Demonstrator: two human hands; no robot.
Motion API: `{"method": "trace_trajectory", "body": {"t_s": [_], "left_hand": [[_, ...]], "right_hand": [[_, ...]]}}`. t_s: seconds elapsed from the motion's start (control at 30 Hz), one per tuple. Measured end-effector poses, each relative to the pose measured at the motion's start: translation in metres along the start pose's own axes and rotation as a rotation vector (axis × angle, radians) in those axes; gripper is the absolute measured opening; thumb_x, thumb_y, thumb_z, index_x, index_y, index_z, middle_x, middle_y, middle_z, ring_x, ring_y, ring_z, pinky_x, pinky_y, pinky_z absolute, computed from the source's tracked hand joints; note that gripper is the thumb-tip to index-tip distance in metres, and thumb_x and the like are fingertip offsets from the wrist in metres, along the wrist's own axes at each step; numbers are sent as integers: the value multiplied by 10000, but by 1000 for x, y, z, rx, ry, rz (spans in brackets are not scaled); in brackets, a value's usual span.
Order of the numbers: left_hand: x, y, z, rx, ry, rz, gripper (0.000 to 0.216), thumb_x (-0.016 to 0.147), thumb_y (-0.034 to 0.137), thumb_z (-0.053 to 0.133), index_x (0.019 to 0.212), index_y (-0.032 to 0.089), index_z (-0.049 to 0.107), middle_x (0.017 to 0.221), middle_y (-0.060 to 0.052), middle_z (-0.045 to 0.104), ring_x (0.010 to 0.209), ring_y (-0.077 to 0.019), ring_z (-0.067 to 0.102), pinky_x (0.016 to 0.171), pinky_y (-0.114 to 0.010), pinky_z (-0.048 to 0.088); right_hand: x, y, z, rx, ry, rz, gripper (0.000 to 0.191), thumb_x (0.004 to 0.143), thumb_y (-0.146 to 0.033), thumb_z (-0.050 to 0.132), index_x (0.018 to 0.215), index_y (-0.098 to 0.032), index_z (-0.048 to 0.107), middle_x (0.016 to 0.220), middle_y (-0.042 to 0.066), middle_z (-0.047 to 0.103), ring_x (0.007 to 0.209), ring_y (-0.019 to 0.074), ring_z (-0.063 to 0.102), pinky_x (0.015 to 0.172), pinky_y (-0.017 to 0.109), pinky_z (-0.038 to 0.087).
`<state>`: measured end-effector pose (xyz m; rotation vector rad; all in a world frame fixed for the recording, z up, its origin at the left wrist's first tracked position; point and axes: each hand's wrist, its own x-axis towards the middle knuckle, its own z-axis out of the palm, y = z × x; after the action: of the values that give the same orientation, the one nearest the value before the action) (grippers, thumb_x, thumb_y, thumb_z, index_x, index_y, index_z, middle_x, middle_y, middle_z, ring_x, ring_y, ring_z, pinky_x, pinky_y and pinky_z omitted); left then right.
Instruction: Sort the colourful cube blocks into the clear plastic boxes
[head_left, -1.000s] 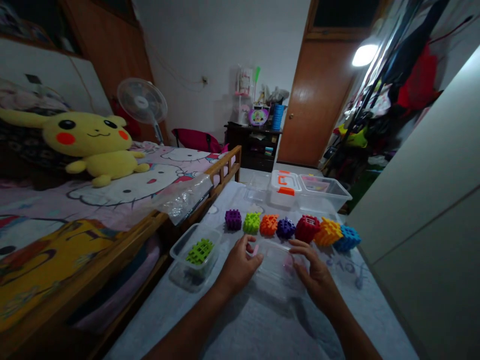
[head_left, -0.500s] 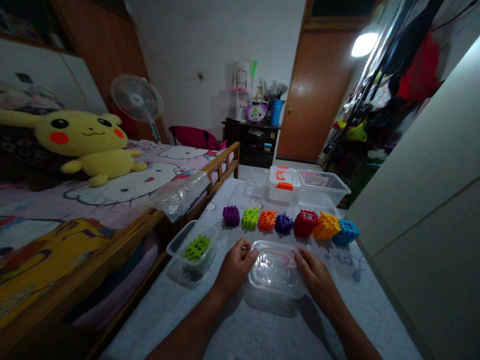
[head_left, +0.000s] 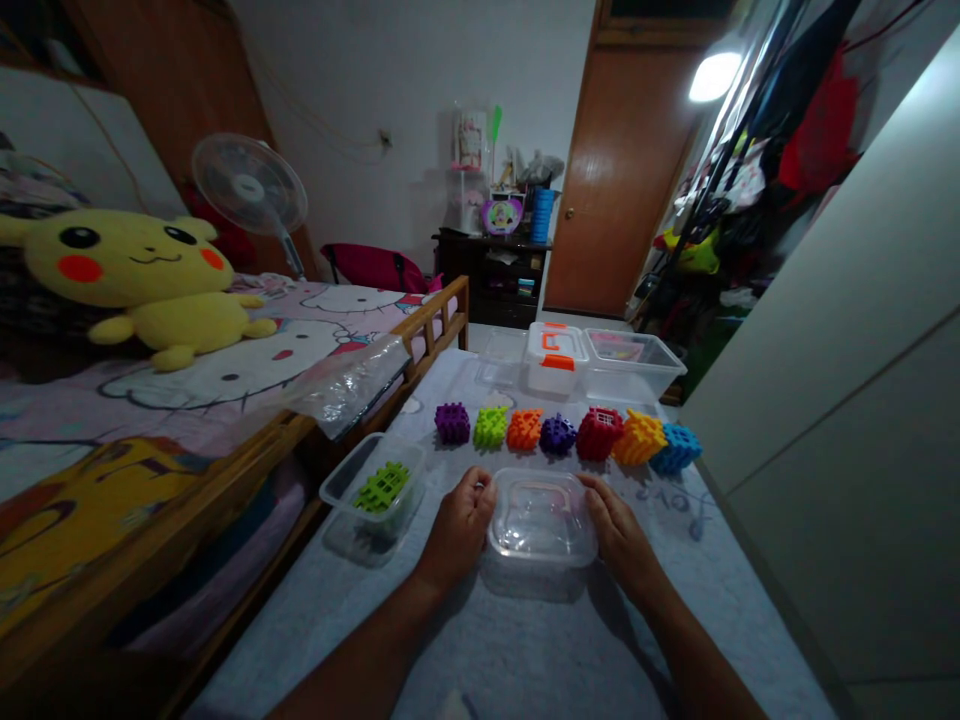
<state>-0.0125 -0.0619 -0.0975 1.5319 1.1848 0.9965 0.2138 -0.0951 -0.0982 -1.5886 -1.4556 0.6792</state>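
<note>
Between my two hands is a clear plastic container (head_left: 541, 535) with a raised rectangle on its top face. My left hand (head_left: 463, 520) grips its left edge, thumb pressed near the corner. On the opposite side, the fingers of my right hand (head_left: 616, 525) are closed on the right edge. Left of my left hand stands an open clear plastic tub (head_left: 330, 492) with green interlocking blocks (head_left: 382, 487) inside. Beyond the container runs a row of block clusters: purple (head_left: 452, 424), lime (head_left: 490, 427), orange (head_left: 524, 430), dark blue (head_left: 558, 434), red (head_left: 599, 433), yellow (head_left: 639, 437) and light blue (head_left: 676, 449).
At the table's far end stand a clear box with orange latches (head_left: 556, 362) and an open clear bin (head_left: 637, 365). A wooden bed rail (head_left: 442, 320) borders the table's left side. A white cabinet (head_left: 840, 400) rises at the right.
The view has shifted slightly, so everything sits a little further left and up. Both hands keep their hold on the clear container, whose top now looks a bit flatter.
</note>
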Motion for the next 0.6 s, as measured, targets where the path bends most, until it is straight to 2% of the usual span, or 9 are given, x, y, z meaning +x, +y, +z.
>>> {"method": "trace_trajectory", "body": {"t_s": [0.27, 0.4, 0.5, 0.6], "left_hand": [[1, -5, -2, 54, 35, -30, 222, 925, 354, 366, 903, 205, 529, 569, 66, 459, 501, -137, 465, 503, -232, 327], [3, -6, -3, 108, 58, -30, 192, 902, 302, 395, 931, 199, 554, 693, 22, 566, 675, -173, 559, 648, -269, 405], [4, -4, -4, -3, 45, -20, 212, 900, 320, 428, 979, 192, 577, 873, -26, 637, 855, -200, 601, 792, -306, 443], [4, -4, -7, -213, -11, -54, 291, 899, 377, 456, 1086, 191, 578, 1053, -66, 650, 965, -211, 614, 873, -332, 463]], "right_hand": [[0, -2, 1, 31, -37, -37, 392, 932, -437, 394, 1068, -219, 690, 1005, 86, 733, 950, 256, 672, 838, 374, 531], [-1, -3, 3, -20, -26, -9, 381, 936, -418, 395, 1037, -203, 692, 965, 89, 729, 896, 257, 670, 811, 371, 518], [0, -2, 0, -104, 30, -10, 393, 950, -419, 371, 1001, -191, 687, 953, 103, 707, 883, 256, 653, 804, 383, 504], [-1, -1, -5, -159, 140, -125, 402, 944, -456, 392, 1100, -191, 650, 1116, 129, 658, 1062, 283, 596, 943, 449, 456]]}}
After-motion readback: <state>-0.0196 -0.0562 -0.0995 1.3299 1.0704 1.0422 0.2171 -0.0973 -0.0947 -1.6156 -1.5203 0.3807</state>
